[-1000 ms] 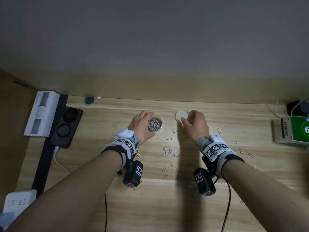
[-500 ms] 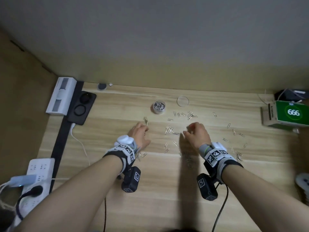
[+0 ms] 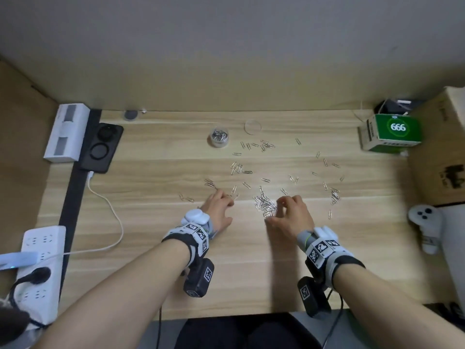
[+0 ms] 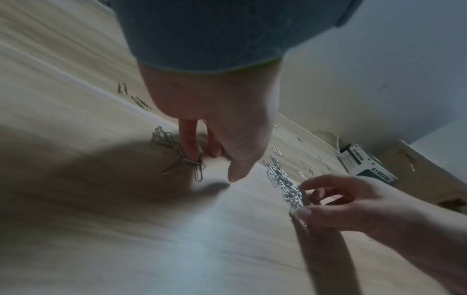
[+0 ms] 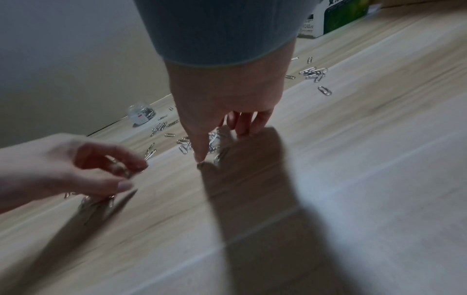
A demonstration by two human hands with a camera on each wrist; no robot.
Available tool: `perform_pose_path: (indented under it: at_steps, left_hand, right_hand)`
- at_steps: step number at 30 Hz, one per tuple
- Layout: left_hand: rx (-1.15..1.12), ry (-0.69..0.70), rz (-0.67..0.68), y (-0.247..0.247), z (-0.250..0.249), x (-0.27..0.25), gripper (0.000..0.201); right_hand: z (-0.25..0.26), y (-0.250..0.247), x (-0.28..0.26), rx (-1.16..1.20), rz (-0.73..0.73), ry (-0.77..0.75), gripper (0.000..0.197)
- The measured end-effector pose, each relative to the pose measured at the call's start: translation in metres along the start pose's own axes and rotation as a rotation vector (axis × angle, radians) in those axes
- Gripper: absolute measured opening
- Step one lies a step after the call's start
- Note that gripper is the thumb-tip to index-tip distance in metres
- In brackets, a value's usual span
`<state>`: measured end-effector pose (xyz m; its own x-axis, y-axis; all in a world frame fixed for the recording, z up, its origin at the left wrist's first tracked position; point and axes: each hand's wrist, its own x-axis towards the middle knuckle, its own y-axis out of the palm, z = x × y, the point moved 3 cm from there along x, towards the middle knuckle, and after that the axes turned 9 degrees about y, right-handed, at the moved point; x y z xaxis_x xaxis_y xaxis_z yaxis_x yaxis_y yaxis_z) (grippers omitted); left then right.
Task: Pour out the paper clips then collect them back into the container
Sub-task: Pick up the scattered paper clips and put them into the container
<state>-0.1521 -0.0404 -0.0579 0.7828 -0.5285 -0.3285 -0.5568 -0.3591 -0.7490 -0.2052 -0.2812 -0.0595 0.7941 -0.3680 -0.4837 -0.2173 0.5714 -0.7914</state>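
Note:
A small clear container (image 3: 219, 137) holding some paper clips stands at the back of the wooden table (image 3: 151, 273), with its round clear lid (image 3: 252, 126) lying to its right. Loose paper clips (image 3: 237, 168) are scattered over the middle and right. My left hand (image 3: 230, 204) has its fingers curled and pinches a few clips (image 5: 121, 172) against the table. The same hand (image 4: 212, 167) appears in the left wrist view with its index tip on a small bunch (image 4: 187, 158). My right hand (image 3: 275, 215) sets thumb and fingertips on the table on either side of a dense pile (image 3: 264, 206).
A green box (image 3: 392, 133) and a cardboard box (image 3: 442, 152) stand at the right, with a white controller (image 3: 425, 217) below them. On the left are a white power strip (image 3: 37, 260), a white cable (image 3: 110, 210), a black pad (image 3: 103, 147) and a white device (image 3: 66, 132).
One second ago my left hand was at the container and my right at the lid. Both have come back toward me and now work on clips near the table's middle.

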Motion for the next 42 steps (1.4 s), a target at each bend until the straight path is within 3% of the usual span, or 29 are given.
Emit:
perform_pose_path:
  at_steps: [4,8,11,15,17,22,29,32,35,38,40,42]
  left_hand:
    - [-0.049,0.037,-0.032,0.005,-0.007,0.003,0.033]
    - [-0.02,-0.057,-0.188,-0.009,0.002,-0.007,0.033]
    - [0.082,-0.114,-0.193,-0.022,0.016,-0.021,0.044]
    - [0.108,-0.229,-0.148,-0.023,0.029,-0.039,0.066]
    - [0.058,-0.231,-0.161,-0.017,0.031,-0.042,0.06]
    - [-0.049,-0.172,-0.149,-0.007,0.025,-0.032,0.023]
    - [-0.066,-0.203,-0.136,-0.008,0.016,-0.019,0.016]
    - [-0.194,-0.286,-0.227,-0.007,0.024,-0.019,0.021]
    - [-0.45,-0.4,-0.348,-0.012,0.027,-0.016,0.025]
    - [-0.713,-0.442,-0.401,-0.016,0.028,-0.009,0.026]
    - [-0.728,-0.426,-0.386,-0.018,0.03,-0.004,0.026]
    - [-0.683,-0.416,-0.365,-0.018,0.032,-0.002,0.023]
  right_hand:
    - [-0.003,0.01,-0.01,0.0,-0.008,-0.023,0.057]
    - [0.01,0.02,-0.004,0.057,-0.018,-0.075,0.034]
    - [0.026,0.028,0.0,0.043,-0.004,-0.107,0.015]
    - [0.045,0.035,0.005,0.041,0.016,-0.127,0.013]
    - [0.052,0.034,0.006,0.056,0.016,-0.14,0.013]
    - [0.05,0.025,0.01,0.224,0.079,-0.118,0.013]
    - [0.049,0.011,0.015,0.732,0.325,0.056,0.013]
    - [0.054,0.01,0.013,0.959,0.48,0.155,0.012]
    - [0.054,0.015,0.018,1.032,0.569,0.281,0.007]
    - [0.056,0.02,0.023,1.032,0.567,0.345,0.009]
    - [0.06,0.018,0.024,1.0,0.508,0.321,0.008]
    - [0.061,0.013,0.025,0.886,0.413,0.282,0.02]
